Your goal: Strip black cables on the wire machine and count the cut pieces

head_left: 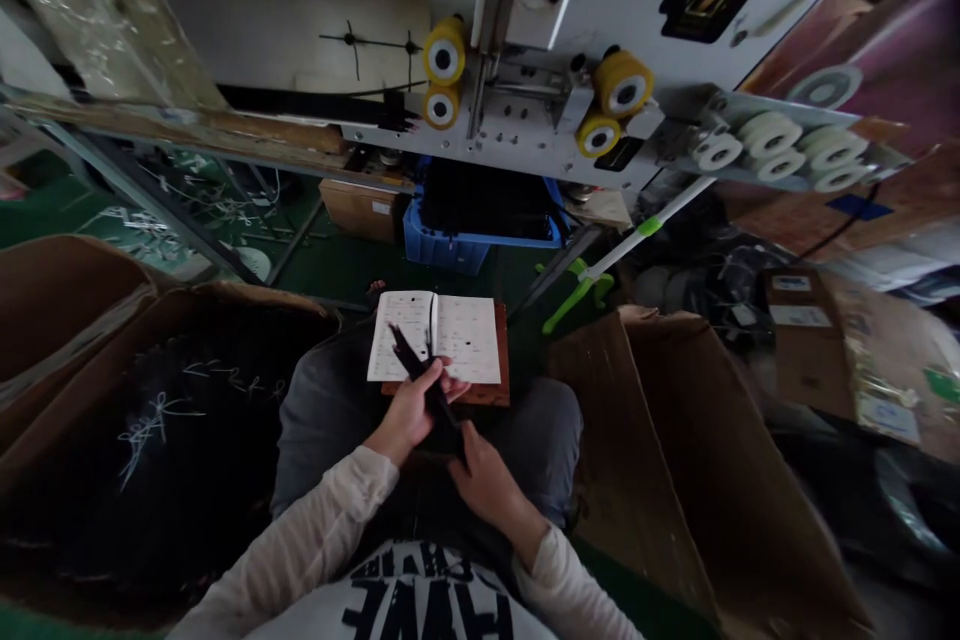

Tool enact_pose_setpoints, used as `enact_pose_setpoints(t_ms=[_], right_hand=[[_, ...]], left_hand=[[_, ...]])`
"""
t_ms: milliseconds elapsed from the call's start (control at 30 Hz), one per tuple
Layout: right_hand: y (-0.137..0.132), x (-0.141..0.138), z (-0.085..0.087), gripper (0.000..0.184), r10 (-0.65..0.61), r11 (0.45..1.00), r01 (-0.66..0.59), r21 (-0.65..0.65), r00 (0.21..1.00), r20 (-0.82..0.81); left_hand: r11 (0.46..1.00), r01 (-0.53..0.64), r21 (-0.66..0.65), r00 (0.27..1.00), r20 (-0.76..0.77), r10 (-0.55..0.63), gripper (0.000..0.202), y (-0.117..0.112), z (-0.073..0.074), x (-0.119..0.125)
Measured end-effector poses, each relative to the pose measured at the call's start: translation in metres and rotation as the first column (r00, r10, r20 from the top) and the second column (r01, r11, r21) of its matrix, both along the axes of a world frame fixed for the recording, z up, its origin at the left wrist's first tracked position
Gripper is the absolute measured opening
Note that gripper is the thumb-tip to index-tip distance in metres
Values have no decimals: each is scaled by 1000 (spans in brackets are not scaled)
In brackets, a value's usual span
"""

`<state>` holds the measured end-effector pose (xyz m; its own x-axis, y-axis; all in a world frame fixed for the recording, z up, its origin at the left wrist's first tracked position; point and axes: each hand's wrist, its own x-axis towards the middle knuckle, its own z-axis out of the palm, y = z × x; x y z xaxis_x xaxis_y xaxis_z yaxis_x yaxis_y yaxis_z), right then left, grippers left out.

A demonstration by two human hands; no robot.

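Observation:
A bundle of black wires point(409, 356) slants across my lap, its ends fanned out over an open notebook point(470, 325). My left hand point(414, 407) is closed around the middle of the bundle, thumb on top. Lower down, my right hand point(484, 480) grips the near end of the same bundle between thumb and fingers. The notebook has handwritten pages and lies on a reddish-brown board point(501, 360) on my lap. A few short black bits lie on the pages.
To my left stands a cardboard box point(225, 295) with black wires and white ties. Another open cardboard box point(600, 420) is at right. Ahead is a machine with yellow rollers point(444, 60), above a blue bin point(450, 250) of black material. A green-footed white stand point(630, 240) leans right of the bin.

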<state>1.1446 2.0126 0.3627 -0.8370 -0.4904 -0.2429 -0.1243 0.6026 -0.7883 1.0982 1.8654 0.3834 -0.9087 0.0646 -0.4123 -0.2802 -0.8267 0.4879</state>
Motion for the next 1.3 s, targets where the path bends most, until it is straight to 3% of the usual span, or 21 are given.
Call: enact_pose_setpoints(t_ms=[100,167,233,300,400,533,700,800,900,1033,1100,1300], right_hand=[[-6,-11,8,29,216,968,-208,-141,975,44],[-2,-38,5,21,187,966,-185,-183,982,-9],[4,-75,-5,21,6,999,-12,-46,991,-135],[8,-111,-18,20,-73,985,110,135,965,-254],[3,-150,-33,23,-53,959,133,250,952,-302],[-14,-165,-43,21,17,918,111,380,948,-317],[-10,-170,-40,22,26,863,140,486,947,-319],[13,-167,-31,31,-103,808,305,504,916,-389],[25,-141,-26,44,-198,759,453,468,845,-497],[4,-81,-37,51,-70,820,325,472,874,-480],[-12,-58,-45,54,-59,819,284,498,906,-420],[-29,-46,-65,59,-51,790,274,548,921,-387]], left_hand=[[999,-39,-3,999,3,39,25,-27,4,20],[995,-93,-28,995,16,94,26,-41,3,36],[986,-153,-60,987,48,156,23,-51,-1,51],[980,-179,-87,979,79,186,21,-56,-4,64],[982,-166,-88,978,111,176,22,-59,-5,75],[986,-163,-39,982,94,166,23,-61,-2,80],[988,-146,-50,984,92,151,24,-62,1,84],[989,-143,-47,986,85,147,24,-63,1,84],[989,-141,-34,987,70,143,24,-63,-1,84],[991,-128,-25,989,65,130,23,-62,-1,82],[992,-124,-29,990,60,126,24,-62,-1,81],[992,-124,-34,990,70,127,24,-63,-3,86]])
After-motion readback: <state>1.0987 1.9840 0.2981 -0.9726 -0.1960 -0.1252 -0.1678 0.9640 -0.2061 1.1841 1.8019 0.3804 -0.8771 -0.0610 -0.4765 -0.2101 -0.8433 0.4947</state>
